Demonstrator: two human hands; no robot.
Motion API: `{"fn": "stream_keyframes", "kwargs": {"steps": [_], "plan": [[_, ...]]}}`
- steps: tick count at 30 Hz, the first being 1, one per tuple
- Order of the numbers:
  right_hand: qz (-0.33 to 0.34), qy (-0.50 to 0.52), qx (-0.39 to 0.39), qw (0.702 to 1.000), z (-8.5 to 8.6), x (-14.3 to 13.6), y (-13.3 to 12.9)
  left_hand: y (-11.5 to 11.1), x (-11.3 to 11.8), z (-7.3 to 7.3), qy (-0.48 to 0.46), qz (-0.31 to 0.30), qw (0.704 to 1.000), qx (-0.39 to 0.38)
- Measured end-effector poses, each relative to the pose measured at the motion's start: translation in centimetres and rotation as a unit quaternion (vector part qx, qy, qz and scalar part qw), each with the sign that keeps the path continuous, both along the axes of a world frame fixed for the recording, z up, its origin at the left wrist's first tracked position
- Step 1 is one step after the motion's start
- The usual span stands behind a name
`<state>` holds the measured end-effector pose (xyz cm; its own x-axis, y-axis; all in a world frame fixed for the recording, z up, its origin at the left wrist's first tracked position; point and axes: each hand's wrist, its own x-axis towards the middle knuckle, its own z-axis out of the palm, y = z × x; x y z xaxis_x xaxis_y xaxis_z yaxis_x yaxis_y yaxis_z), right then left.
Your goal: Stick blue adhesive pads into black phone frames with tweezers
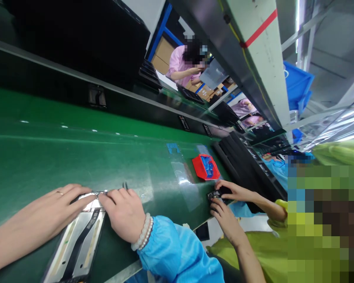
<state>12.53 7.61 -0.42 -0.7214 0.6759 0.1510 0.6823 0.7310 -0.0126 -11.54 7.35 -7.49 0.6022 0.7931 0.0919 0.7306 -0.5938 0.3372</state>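
A long flat electronic panel [85,239], like a phone's screen part, has silver and white strips and a dark ribbon cable [82,236] down its middle. It lies slanted at the near left of the bench. My left hand [66,202], with a ring, grips its far end, the thumb on top and the fingers along the edge. Opposite, my right hand [125,214], with beaded bracelets and a blue sleeve, curls its fingers and presses its thumb at the same end. Two thin dark tips [125,185], perhaps tweezers, stick out beyond its knuckles.
A red bin [205,167] with blue pieces stands on the green mat [129,157], near clear film [184,179]. On the right a co-worker's hands [227,200] handle a small dark part. Stacked black trays [247,165] stand behind. A metal rail [76,76] runs along the back.
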Motion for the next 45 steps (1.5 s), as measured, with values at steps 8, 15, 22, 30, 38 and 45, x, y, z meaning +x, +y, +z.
{"fn": "stream_keyframes", "kwargs": {"steps": [8, 15, 22, 30, 38, 45], "plan": [[0.010, -0.003, 0.010, 1.000, -0.5, 0.0, -0.1, -0.3, 0.8, 0.8, -0.026, 0.013, 0.999, 0.030], [0.007, -0.005, 0.008, 1.000, -0.3, -0.4, 0.2, -0.2, 1.0, 1.4, -0.034, 0.013, 0.999, 0.020], [0.015, -0.026, -0.007, 1.000, -0.5, -0.3, 0.3, -0.2, 1.2, 1.8, -0.048, 0.008, 0.998, 0.048], [0.033, -0.041, -0.023, 0.998, -0.2, -0.5, 1.5, -0.3, 1.1, 1.3, -0.021, 0.013, 0.998, 0.054], [0.107, -0.061, -0.011, 0.992, 0.8, 0.8, 2.2, -0.1, 1.6, 2.6, -0.002, -0.004, 0.996, 0.085], [0.107, -0.050, -0.013, 0.993, 1.1, 1.1, 2.2, 0.0, 1.9, 3.4, -0.019, -0.016, 0.981, 0.191]]}}
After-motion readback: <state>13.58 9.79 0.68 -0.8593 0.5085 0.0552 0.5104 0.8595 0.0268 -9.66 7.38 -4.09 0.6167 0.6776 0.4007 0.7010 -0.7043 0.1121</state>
